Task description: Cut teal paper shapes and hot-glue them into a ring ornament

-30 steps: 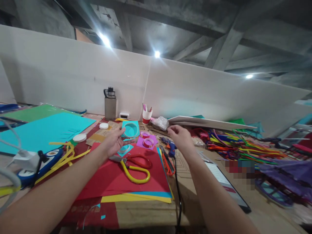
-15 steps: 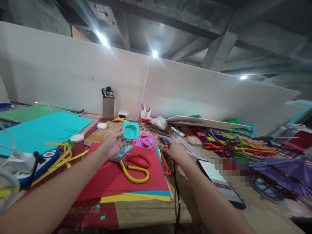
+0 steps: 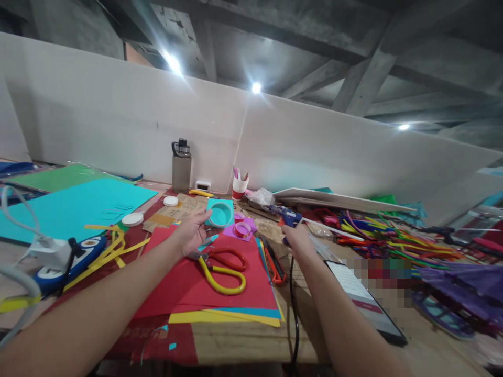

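Left hand (image 3: 195, 230) pinches round-walled cyan paper tray (image 3: 220, 214) at 9 o'clock edge; right hand (image 3: 297, 238) grips blue plastic glue gun (image 3: 290, 217), tray's 3 o'clock. Apparent step: readying gun; next move needs steady aim.

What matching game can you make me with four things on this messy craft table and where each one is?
Things:
1. glue gun
2. scissors
3. bottle
4. round turquoise piece

Places:
A. standing in front of the white wall
B. held in the left hand
C. lying on the red paper
D. held in the right hand

Right pairs: 1-D, 2-C, 3-A, 4-B
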`<state>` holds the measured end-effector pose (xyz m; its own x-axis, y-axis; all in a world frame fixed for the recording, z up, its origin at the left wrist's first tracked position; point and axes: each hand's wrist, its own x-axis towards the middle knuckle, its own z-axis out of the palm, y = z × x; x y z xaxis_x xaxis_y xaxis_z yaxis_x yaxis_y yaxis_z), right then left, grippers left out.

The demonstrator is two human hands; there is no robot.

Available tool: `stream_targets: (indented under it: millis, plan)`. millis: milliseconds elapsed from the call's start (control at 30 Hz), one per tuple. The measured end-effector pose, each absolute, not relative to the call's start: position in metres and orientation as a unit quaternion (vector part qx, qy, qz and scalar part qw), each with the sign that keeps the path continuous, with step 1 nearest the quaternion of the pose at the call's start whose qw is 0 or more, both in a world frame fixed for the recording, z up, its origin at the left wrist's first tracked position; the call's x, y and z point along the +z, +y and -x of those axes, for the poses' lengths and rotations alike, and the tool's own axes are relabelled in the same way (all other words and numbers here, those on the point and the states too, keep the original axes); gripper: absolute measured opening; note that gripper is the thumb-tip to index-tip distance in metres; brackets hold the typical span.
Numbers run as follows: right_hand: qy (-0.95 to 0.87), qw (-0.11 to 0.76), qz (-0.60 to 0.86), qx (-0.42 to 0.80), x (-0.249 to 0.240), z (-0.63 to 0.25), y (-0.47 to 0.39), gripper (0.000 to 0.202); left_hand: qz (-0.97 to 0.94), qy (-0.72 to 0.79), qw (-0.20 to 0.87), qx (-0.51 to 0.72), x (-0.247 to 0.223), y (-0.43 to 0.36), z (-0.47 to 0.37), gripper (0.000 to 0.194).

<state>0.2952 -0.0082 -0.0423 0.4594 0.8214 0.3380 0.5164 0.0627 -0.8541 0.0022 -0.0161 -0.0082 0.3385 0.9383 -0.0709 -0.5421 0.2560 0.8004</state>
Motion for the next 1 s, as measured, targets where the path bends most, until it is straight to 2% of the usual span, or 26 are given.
stream_targets:
  millis: [167,267,333,433,733,1000]
  plan:
    - [-0.464,0.584,0.623,0.235,-0.026,-0.27,-0.024,0.022,-0.333,0.316,0.732,0.504,-0.007,-0.017,-0.005,0.013]
    - [-0.514,0.612,0.524,0.296,-0.011,-0.25,-0.04,0.03,-0.324,0.329,0.724,0.513,-0.005,-0.018,-0.007,0.013]
    - [-0.548,0.604,0.465,0.345,-0.002,-0.236,-0.051,0.032,-0.311,0.319,0.724,0.527,-0.004,-0.019,-0.008,0.012]
    - [-0.565,0.576,0.452,0.379,0.007,-0.218,-0.064,0.033,-0.306,0.298,0.73,0.534,-0.004,-0.019,-0.008,0.012]
    - [-0.659,0.507,0.469,0.298,-0.005,-0.199,-0.069,0.033,-0.343,0.255,0.722,0.544,-0.007,-0.02,-0.012,0.008]
    - [-0.7,0.45,0.531,0.161,-0.008,-0.199,-0.071,0.024,-0.385,0.26,0.696,0.547,-0.007,-0.027,-0.018,0.009]
